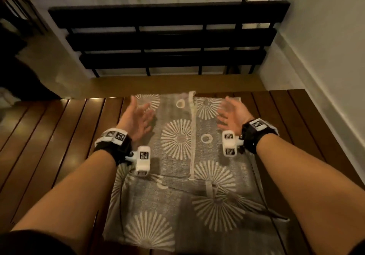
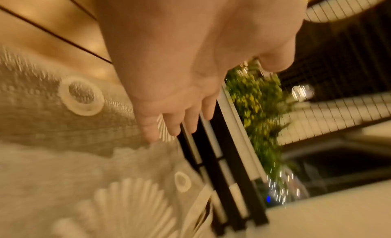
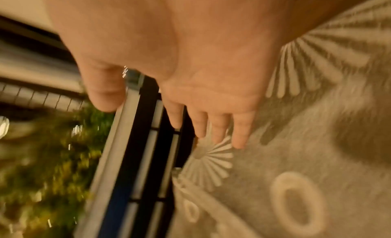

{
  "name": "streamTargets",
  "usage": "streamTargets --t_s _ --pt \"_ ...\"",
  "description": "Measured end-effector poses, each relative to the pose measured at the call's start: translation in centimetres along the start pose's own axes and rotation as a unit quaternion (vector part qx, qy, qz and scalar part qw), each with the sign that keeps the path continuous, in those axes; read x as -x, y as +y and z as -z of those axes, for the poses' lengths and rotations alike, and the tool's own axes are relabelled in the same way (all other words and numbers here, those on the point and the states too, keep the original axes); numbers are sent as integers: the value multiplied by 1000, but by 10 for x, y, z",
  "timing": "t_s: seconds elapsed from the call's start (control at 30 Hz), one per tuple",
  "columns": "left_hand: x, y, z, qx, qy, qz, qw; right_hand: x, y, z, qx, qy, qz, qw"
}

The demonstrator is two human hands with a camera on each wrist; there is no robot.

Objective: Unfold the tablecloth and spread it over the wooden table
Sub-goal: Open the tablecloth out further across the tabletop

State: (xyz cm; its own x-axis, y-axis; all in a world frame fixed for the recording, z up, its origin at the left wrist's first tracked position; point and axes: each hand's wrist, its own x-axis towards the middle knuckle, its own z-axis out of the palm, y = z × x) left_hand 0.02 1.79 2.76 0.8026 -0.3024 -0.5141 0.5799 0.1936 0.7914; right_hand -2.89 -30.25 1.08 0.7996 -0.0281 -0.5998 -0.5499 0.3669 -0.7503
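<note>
- The wooden table [image 1: 49,136] is the biggest thing here, dark slats running out to either side of both hands and away under the forearms. Its near edge is cut off by the bottom of the head view.
- The tablecloth [image 1: 177,175] lies on the slats, grey with white sunbursts and rings, still folded into a rectangle directly under and between the two hands. My guess is it was parked mid-table so the flaps can be thrown outward either way. A hem runs up the middle, and a top layer ends in a loose edge back toward the wrists.
- A black slatted bench [image 1: 167,43] stands past the fingertips, well beyond the far table edge. It looks unrelated to the job.
- The left hand [image 1: 136,118] is released, fingers straight, palm turned inward, holding nothing. It hovers over the cloth's far left part. I'd say it's lining up for the far edge.
- The right hand [image 1: 233,114] mirrors it: loose, spread, empty, over the far right part.
- Both wrist views are badly motion-blurred, so I can't tell whether the fingertips [image 2: 150,134] actually brush the fabric. How many layers are stacked is hidden too.
</note>
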Motion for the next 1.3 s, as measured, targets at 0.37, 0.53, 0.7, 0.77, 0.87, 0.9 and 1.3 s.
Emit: streamTargets --t_s 0.37,0.53,0.7,0.77,0.87,0.9,1.3 --pt "21 -110 14 -771 -156 25 617 8 81 2 677 -120 -8 726" --pt "27 -124 8 -801 -117 14 587 -1 88 -5 758 -144 16 636" --pt "-2 -85 -15 -797 -98 17 596 -34 52 -13 682 -68 52 727" --pt "-26 -64 -31 -791 -76 -7 607 -49 32 -12 667 -15 100 738" --pt "-59 -36 -62 -749 -48 -38 659 -69 7 -4 648 44 147 746" --pt "-70 -30 -74 -733 -44 -57 677 -75 -2 1 647 56 157 744" --pt "-203 -8 -132 -831 9 -54 553 -117 -46 83 740 62 85 664"
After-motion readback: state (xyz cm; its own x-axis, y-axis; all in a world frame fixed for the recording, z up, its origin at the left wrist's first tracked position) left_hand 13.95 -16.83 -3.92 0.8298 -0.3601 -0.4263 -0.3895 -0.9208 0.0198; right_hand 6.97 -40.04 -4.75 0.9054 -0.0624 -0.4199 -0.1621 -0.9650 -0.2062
